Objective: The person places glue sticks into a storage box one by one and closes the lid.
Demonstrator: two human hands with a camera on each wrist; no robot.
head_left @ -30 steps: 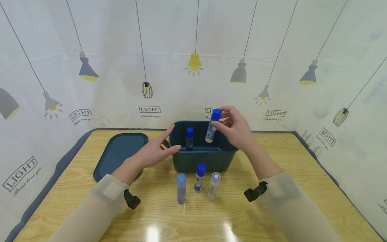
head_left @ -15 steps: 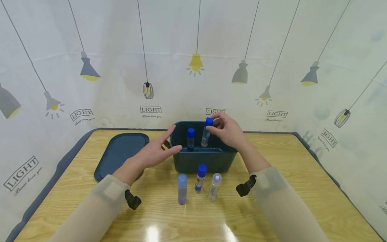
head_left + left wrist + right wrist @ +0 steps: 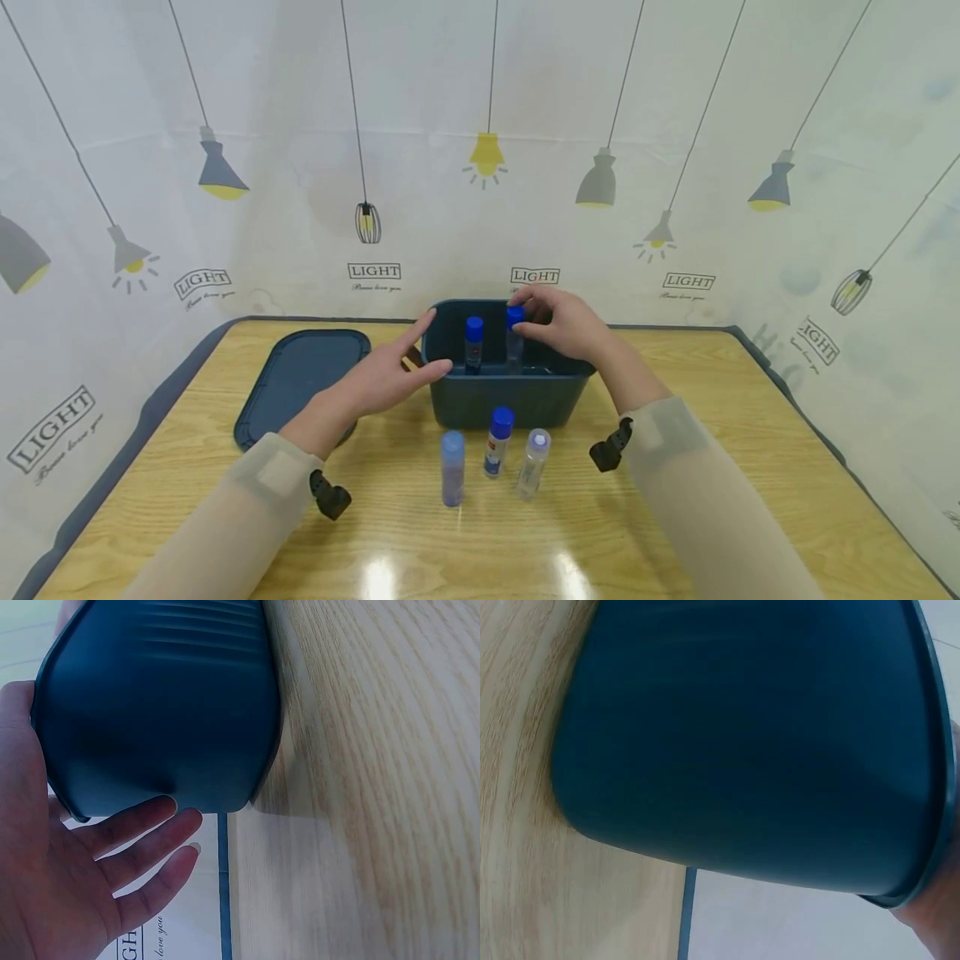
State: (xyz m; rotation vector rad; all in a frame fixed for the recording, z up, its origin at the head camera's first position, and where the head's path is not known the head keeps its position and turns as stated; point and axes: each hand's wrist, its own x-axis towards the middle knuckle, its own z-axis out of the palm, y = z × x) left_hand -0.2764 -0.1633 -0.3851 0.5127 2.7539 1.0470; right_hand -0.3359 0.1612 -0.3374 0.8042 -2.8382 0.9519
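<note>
A dark teal plastic bin (image 3: 510, 402) stands at the table's far side. Spread along its left end is my left hand (image 3: 386, 375), thumb and index finger at the rim; in the left wrist view its other fingers (image 3: 154, 855) extend by the outer wall. My right hand (image 3: 566, 323) reaches over the bin's right side and pinches a blue-capped glue stick (image 3: 514, 346) by the cap, upright inside the bin. Another blue-capped glue stick (image 3: 473, 346) stands inside, to its left. In the right wrist view the bin wall (image 3: 742, 750) hides my fingers.
In front of the bin stand a light-blue tube (image 3: 452, 468), a blue-capped glue stick (image 3: 498, 442) and a clear tube (image 3: 533, 463). A flat dark lid (image 3: 303, 379) lies on the table left of the bin. A lamp-printed sheet (image 3: 420, 108) hangs behind.
My right hand has moved left and down, taking the glue stick from a tilted pose over the bin to upright and deeper inside. My left hand has stayed at the rim.
</note>
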